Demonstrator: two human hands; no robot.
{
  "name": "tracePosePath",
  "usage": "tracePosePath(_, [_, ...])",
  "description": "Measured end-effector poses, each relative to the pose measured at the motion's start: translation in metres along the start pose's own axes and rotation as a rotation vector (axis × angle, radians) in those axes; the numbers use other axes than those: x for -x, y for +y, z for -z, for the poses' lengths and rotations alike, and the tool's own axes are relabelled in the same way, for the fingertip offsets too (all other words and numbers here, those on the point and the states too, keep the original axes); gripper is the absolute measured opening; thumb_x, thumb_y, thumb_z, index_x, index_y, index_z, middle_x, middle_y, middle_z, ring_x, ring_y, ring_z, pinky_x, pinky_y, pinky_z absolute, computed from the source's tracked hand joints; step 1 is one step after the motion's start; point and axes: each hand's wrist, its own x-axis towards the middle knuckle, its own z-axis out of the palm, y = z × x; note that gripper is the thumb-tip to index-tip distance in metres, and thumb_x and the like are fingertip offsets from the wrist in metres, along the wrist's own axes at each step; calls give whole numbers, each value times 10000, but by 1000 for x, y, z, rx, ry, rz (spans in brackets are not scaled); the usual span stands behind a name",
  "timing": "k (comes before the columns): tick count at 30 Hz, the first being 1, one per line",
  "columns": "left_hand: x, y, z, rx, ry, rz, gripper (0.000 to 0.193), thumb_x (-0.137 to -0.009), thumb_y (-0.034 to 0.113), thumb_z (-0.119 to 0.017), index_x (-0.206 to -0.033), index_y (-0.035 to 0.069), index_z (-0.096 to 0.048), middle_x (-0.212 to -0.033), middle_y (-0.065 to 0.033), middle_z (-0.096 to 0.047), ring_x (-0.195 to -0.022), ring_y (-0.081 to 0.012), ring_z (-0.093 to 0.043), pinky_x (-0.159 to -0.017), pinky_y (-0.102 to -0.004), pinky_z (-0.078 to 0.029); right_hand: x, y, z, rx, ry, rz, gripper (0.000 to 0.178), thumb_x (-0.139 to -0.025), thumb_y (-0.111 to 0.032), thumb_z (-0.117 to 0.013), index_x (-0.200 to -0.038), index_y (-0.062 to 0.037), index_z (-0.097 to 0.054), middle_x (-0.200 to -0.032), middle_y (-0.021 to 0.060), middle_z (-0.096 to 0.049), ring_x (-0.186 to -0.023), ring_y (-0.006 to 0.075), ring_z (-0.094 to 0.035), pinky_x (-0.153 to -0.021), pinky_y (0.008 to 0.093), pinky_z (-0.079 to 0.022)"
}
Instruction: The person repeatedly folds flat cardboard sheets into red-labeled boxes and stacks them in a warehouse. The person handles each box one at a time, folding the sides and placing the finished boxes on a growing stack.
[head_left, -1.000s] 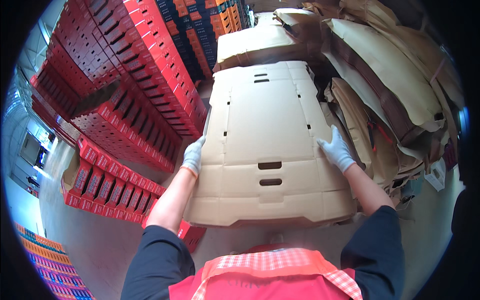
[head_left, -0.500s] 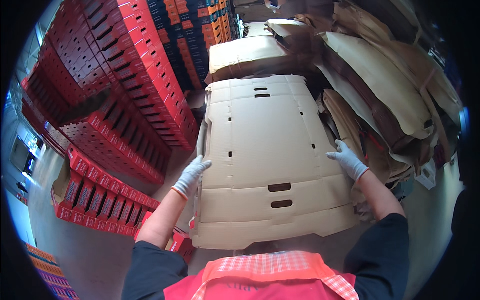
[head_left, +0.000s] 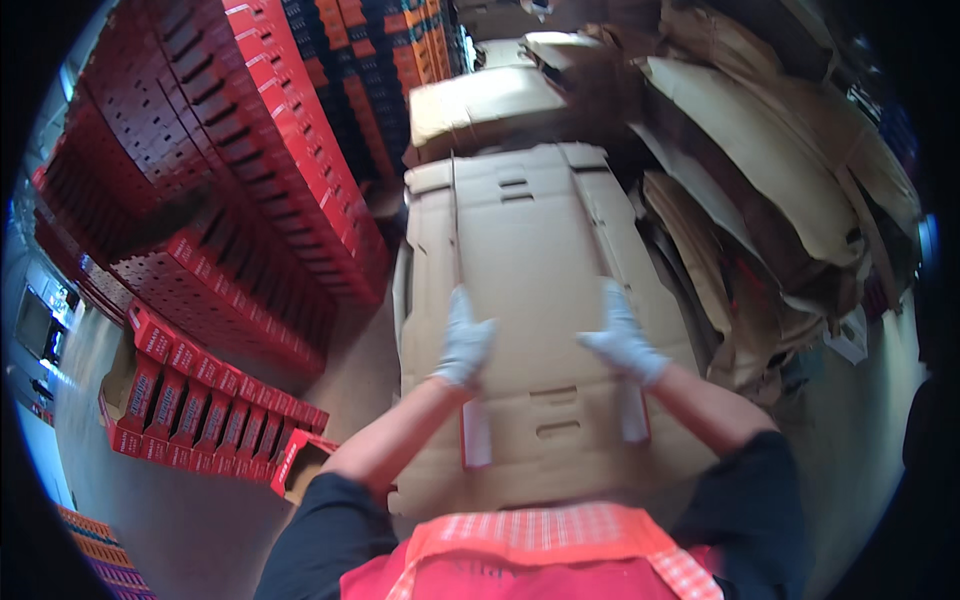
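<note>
A flat brown cardboard box blank (head_left: 530, 270) lies in front of me on a stack of similar blanks. Its long sides are creased and bent along lines left and right of the middle panel. Flattened along the left crease, my left hand (head_left: 464, 345) has its fingers stretched forward and its thumb pointing inward. My right hand (head_left: 622, 342) mirrors it at the right crease. Both wear pale grey gloves and are slightly blurred. Below the hands, white strips with red edges (head_left: 477, 435) show on either side. Slots are cut near the blank's far and near ends.
Tall stacks of red boxes (head_left: 300, 130) rise at the left, with a lower row of red open boxes (head_left: 210, 410) before them. Dark blue and orange boxes (head_left: 385, 80) stand behind. Paper-wrapped bundles (head_left: 760, 160) crowd the right; another wrapped bundle (head_left: 490, 105) lies beyond the stack.
Both hands have moved inward from the blank's outer edges to its side creases. The sides are now bent along those creases. A small red box at lower left shows more of its opening.
</note>
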Motion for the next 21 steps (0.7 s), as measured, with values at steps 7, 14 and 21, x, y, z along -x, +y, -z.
tracePosePath(7, [-4, -45, 23, 141, 275, -589, 611, -890, 144, -587, -1454, -17, -414, -1502, -199, -427, -1380, -385, -409, -1126, -537, -323, -14, 22, 18, -389, -78, 354, 415, -898, -29, -531, -1306, -52, -600, -1349, 144, -589, -1312, 303, -502, -1138, 411, -337])
tracePosePath(14, [45, -47, 152, -699, -367, -1132, 588, -637, 122, -758, -1208, 72, -623, -1219, -110, -625, -1185, -325, -560, -1041, -435, -447, 21, 56, 156, 765, -292, 1003, 483, -731, -106, -666, -1204, -184, -609, -1366, 88, -555, -1304, 309, -498, -1072, 493, -355])
tracePosePath(21, [-7, 33, 125, -408, -205, -972, 184, -756, 206, -808, -747, 66, -690, -729, -81, -628, -696, -240, -614, -632, -358, -500, -17, -2, 117, 159, -165, 696, 232, -699, -105, -822, -847, -86, -645, -852, 65, -662, -818, 252, -657, -673, 336, -530])
